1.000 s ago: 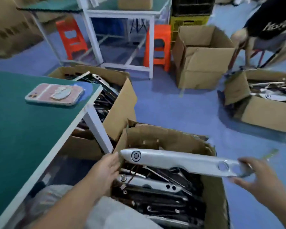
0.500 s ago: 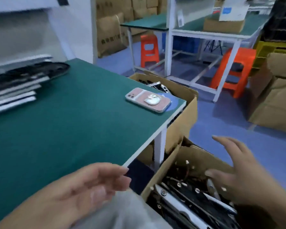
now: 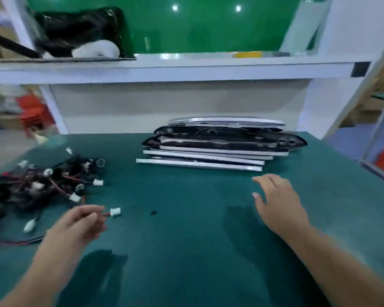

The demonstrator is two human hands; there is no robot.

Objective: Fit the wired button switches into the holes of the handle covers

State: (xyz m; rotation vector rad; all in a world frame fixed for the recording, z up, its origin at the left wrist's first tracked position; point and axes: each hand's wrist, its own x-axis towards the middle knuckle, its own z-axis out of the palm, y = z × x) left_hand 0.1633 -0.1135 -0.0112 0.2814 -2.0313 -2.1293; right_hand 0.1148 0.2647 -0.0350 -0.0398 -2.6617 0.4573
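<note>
Pinches a red wire (image 3: 105,214) between curled fingers of the left hand (image 3: 75,224), with its white plug (image 3: 115,212) sticking out just right of the fingertips over the mat (image 3: 186,251). Holds the right hand (image 3: 279,204) spread and empty, fingers loose, hovering just short of the stack of covers (image 3: 208,151) lying beyond it. Has the tangle of switches (image 3: 42,185) just beyond and left of the left hand, and a small black bit (image 3: 153,212) on the mat between the two hands.
</note>
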